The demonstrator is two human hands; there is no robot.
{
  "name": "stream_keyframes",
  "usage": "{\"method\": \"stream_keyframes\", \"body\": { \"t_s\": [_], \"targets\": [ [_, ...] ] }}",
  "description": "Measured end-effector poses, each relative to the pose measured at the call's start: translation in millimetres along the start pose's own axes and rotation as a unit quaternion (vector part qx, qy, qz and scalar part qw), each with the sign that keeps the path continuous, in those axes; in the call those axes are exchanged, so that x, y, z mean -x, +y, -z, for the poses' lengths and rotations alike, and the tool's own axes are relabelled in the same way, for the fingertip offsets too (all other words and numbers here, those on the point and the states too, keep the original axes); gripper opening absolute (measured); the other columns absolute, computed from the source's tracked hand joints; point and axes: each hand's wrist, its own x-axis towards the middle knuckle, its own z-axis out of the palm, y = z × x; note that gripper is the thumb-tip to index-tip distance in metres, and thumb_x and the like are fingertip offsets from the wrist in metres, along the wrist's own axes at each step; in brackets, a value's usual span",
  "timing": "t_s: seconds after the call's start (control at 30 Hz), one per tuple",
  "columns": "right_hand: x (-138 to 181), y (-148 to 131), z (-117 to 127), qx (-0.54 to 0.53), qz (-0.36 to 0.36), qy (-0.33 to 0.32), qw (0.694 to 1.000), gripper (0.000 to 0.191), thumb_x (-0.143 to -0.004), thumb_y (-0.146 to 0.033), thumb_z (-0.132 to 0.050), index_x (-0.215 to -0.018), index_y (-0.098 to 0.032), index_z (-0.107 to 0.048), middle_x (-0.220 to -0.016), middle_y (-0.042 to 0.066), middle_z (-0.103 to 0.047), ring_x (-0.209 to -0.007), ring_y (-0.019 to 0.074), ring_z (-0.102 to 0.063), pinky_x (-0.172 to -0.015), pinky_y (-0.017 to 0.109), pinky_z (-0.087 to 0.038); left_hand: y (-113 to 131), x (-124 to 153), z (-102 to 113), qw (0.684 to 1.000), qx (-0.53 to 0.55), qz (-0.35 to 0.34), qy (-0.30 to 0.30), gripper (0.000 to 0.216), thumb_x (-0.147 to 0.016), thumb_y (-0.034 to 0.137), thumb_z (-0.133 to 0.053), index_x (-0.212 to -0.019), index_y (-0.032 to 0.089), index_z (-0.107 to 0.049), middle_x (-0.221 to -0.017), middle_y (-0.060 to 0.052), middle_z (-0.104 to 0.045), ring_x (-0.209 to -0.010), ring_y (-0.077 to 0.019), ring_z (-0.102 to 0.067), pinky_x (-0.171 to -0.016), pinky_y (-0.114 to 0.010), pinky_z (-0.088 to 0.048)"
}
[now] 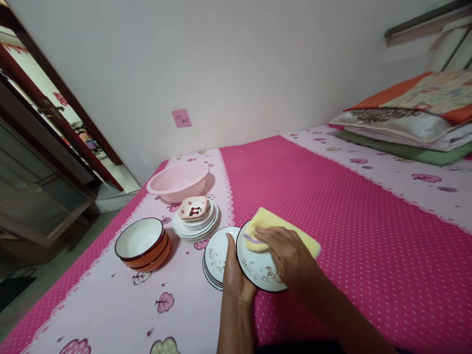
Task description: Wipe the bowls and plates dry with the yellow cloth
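Observation:
A white plate (254,263) with a dark rim and a brown floral pattern is held up by my left hand (236,275), whose thumb lies along its left edge; the other fingers are hidden beneath. My right hand (287,250) presses a yellow cloth (265,221) onto the plate's upper face, and the rest of the cloth spreads out to the right. Just left of my left hand lies a stack of similar plates (217,250), partly covered by that hand.
A pink basin (179,179) stands near the wall. Before it are stacked white plates (214,223) topped by a small square dish (192,207). Orange-sided bowls (151,258) are nested at the left. Folded bedding and pillows (409,120) lie at the far right on the pink bedspread (350,236).

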Motion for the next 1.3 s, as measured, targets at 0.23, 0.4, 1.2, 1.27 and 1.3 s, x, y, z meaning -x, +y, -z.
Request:
{"method": "stream_keyframes", "body": {
  "t_s": [0.23, 0.4, 1.2, 1.27, 1.3],
  "targets": [
    [9, -24, 20, -0.193, -0.039, -0.165, 0.966, 0.038, -0.092, -0.006, -0.046, -0.112, -0.024, -0.074, -0.11, 0.006, -0.077, -0.106, 0.0208, -0.069, -0.097, 0.038, -0.054, 10, 6, 1, 0.998, -0.009, 0.052, -0.019, 0.071, -0.096, 0.069, -0.049, -0.122, 0.006, -0.072, -0.114, -0.021, -0.078, -0.125, -0.037, -0.066, -0.113, -0.053, -0.047],
    [12, -16, 56, -0.214, -0.137, -0.254, 0.933, 0.041, -0.082, -0.005, -0.048, -0.096, -0.029, -0.077, -0.098, -0.001, -0.079, -0.095, 0.0206, -0.072, -0.087, 0.033, -0.055, 11, 4, 6, 0.998, 0.005, -0.023, 0.053, 0.043, -0.099, 0.032, -0.059, -0.134, 0.008, -0.065, -0.12, -0.019, -0.077, -0.124, -0.0336, -0.068, -0.117, -0.051, -0.045],
    [-8, -24, 65, -0.121, -0.16, 0.084, 0.976, 0.043, -0.097, -0.038, -0.059, -0.136, -0.02, -0.062, -0.143, 0.014, -0.064, -0.128, 0.0293, -0.065, -0.099, 0.044, -0.06, -22, 15, -16, 0.973, -0.223, -0.065, 0.002, 0.049, -0.074, 0.037, -0.088, -0.115, 0.014, -0.077, -0.106, -0.013, -0.081, -0.107, -0.0334, -0.073, -0.099, -0.043, -0.055],
    [-7, -26, 62, -0.126, -0.126, 0.023, 0.984, 0.043, -0.101, -0.037, -0.051, -0.139, -0.019, -0.06, -0.151, 0.014, -0.059, -0.139, 0.0293, -0.056, -0.112, 0.05, -0.052, -21, 14, -14, 0.977, -0.2, -0.071, -0.001, 0.042, -0.074, 0.033, -0.087, -0.11, 0.014, -0.078, -0.103, -0.011, -0.081, -0.107, -0.0329, -0.073, -0.098, -0.041, -0.055],
    [-6, -25, 61, -0.124, -0.11, 0.007, 0.986, 0.042, -0.103, -0.034, -0.047, -0.14, -0.019, -0.06, -0.151, 0.014, -0.058, -0.141, 0.0283, -0.054, -0.116, 0.051, -0.049, -20, 14, -13, 0.979, -0.19, -0.073, -0.001, 0.039, -0.074, 0.032, -0.087, -0.107, 0.014, -0.079, -0.101, -0.011, -0.081, -0.107, -0.0328, -0.073, -0.098, -0.041, -0.055]
  ]
}}
